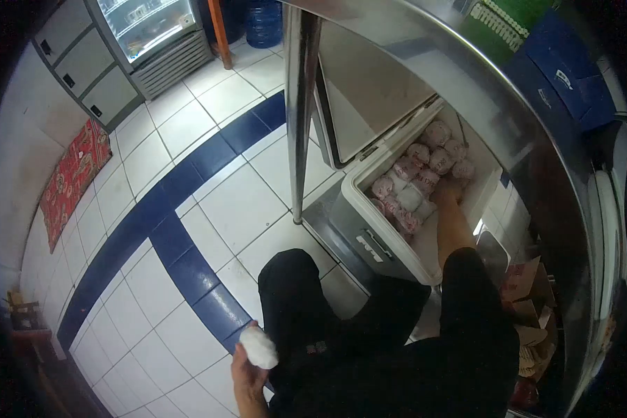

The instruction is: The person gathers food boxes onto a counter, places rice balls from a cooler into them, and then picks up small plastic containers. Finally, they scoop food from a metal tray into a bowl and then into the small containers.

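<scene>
In my left hand (247,373), low in the view, is a white rounded bundle (259,347), with my fingers wrapped round its side. My right arm reaches down into an open cooler (378,221) on the right. My right hand (449,189) is among several round plastic-wrapped packs (440,161) with reddish print; its fingers are hidden by the arm and the packs. Plainer white packs (409,198) lie to the left of that hand. The cooler's lid (373,90) stands raised behind the packs.
A metal post (299,118) and a curved metal table edge (494,70) frame the cooler. Cardboard boxes (526,282) stand at the right. Farther off are a glass-door fridge (150,28), grey lockers (87,66), a red mat (75,182) and a blue water bottle (263,24).
</scene>
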A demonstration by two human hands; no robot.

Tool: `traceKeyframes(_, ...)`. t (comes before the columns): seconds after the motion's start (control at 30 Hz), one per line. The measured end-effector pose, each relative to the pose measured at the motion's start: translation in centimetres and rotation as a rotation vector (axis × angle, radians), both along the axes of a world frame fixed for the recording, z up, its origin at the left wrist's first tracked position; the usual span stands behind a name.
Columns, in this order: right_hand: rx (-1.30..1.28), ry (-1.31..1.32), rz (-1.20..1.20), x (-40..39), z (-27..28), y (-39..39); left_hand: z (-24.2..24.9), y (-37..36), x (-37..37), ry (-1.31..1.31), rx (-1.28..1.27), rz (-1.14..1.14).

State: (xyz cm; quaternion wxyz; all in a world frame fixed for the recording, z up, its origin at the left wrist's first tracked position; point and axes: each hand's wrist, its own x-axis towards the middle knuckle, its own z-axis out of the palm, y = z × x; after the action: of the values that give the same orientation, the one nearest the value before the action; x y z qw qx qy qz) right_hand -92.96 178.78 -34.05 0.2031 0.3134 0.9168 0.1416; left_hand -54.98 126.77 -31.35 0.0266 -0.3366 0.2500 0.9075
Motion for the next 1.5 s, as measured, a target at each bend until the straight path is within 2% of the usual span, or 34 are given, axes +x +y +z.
traceKeyframes(0.03, 0.025, 0.025, 0.02, 0.1, -0.4, -0.1, 0.8, 0.9, -1.2, 0.04, 0.013, -0.028)
traceKeyframes(0.07, 0.104, 0.111, 0.141, 1.1, -1.1, -0.2, -1.5, 0.5, -1.1, 0.162, 0.161, -0.112)
traceKeyframes(0.13, 0.192, 0.206, 0.255, 1.2, -3.0, 1.2, 1.0, 2.6, -3.6, 0.193, 0.302, -0.172)
traceKeyframes(0.17, 0.179, 0.157, 0.156, 0.2, -5.4, 3.2, 1.6, 3.3, -4.2, 0.161, 0.345, -0.165)
traceKeyframes(0.23, 0.156, 0.12, 0.061, -0.2, -5.2, 2.9, 3.0, 4.1, -5.3, 0.193, 0.341, -0.355)
traceKeyframes(0.3, 0.041, -0.049, 0.234, 0.7, -3.4, 1.9, 3.6, 4.8, -5.6, 0.232, 0.376, -0.478)
traceKeyframes(0.33, 0.037, -0.04, 0.244, 1.2, -2.3, 0.9, 4.1, 5.0, -5.5, 0.244, 0.4, -0.504)
traceKeyframes(0.4, 0.1, 0.029, 0.34, 2.5, -0.8, -0.4, 5.2, 5.4, -5.4, 0.199, 0.385, -0.5)
traceKeyframes(0.43, 0.125, 0.043, 0.368, 2.9, -0.5, -0.7, 5.1, 5.6, -5.2, 0.261, 0.37, -0.516)
traceKeyframes(0.5, -0.02, 0.079, 0.162, 2.2, -0.7, 0.2, 4.1, 5.7, -4.6, 0.292, 0.379, -0.561)
traceKeyframes(0.53, -0.012, 0.061, 0.146, 1.9, -1.2, 0.8, 3.8, 6.0, -4.6, 0.281, 0.355, -0.556)
traceKeyframes(0.6, -0.169, -0.049, 0.165, 1.2, -2.4, 2.5, 4.0, 6.7, -5.5, 0.145, 0.34, -0.531)
traceKeyframes(0.67, -0.161, 0.0, 0.182, 1.4, -5.7, 4.7, 4.6, 7.7, -7.4, 0.168, 0.409, -0.543)
traceKeyframes(0.77, -0.162, 0.081, 0.219, -0.5, -12.3, 7.4, 5.6, 8.2, -8.3, 0.163, 0.256, -0.547)
traceKeyframes(0.8, -0.149, 0.085, 0.21, -1.0, -12.8, 7.4, 6.0, 8.1, -8.0, 0.17, 0.22, -0.536)
traceKeyframes(0.87, -0.163, 0.079, 0.24, -1.3, -12.3, 7.0, 5.5, 7.1, -7.2, 0.242, 0.253, -0.568)
traceKeyframes(0.97, -0.201, 0.04, 0.297, -0.4, -11.3, 7.8, 4.5, 6.5, -5.4, 0.168, 0.282, -0.367)
traceKeyframes(1.0, -0.222, 0.009, 0.343, -0.7, -11.1, 7.5, 4.4, 6.4, -5.2, 0.162, 0.282, -0.37)
traceKeyframes(1.03, -0.23, 0.0, 0.339, -0.8, -10.1, 6.4, 4.3, 6.1, -4.9, 0.088, 0.275, -0.326)
traceKeyframes(1.1, -0.33, -0.116, 0.096, -0.4, -4.8, 3.6, 2.6, 5.1, -4.1, 0.015, 0.334, -0.319)
traceKeyframes(1.13, -0.301, -0.13, 0.187, -0.2, -3.2, 3.0, 2.7, 5.1, -4.0, -0.007, 0.34, -0.333)
traceKeyframes(1.17, -0.271, -0.141, 0.277, 0.1, -1.2, 2.4, 2.8, 5.3, -4.6, 0.084, 0.352, -0.344)
traceKeyframes(1.2, -0.364, -0.226, 0.139, 1.3, 4.5, -0.9, 2.9, 5.6, -5.0, 0.177, 0.369, -0.351)
traceKeyframes(1.23, -0.451, -0.304, 0.002, 2.5, 10.4, -4.1, 2.8, 5.7, -5.2, 0.16, 0.272, -0.379)
traceKeyframes(1.37, -0.92, -0.109, 0.417, 6.1, 17.4, -6.7, 3.4, 7.3, -8.7, 0.191, 0.343, -0.47)
traceKeyframes(1.43, -0.998, -0.104, 0.635, 9.2, 21.4, -11.8, 3.3, 9.8, -11.2, 0.276, 0.411, -0.446)
traceKeyframes(1.5, -1.158, 0.021, 0.58, 13.4, 21.9, -17.0, 2.9, 11.0, -12.5, 0.371, 0.471, -0.427)
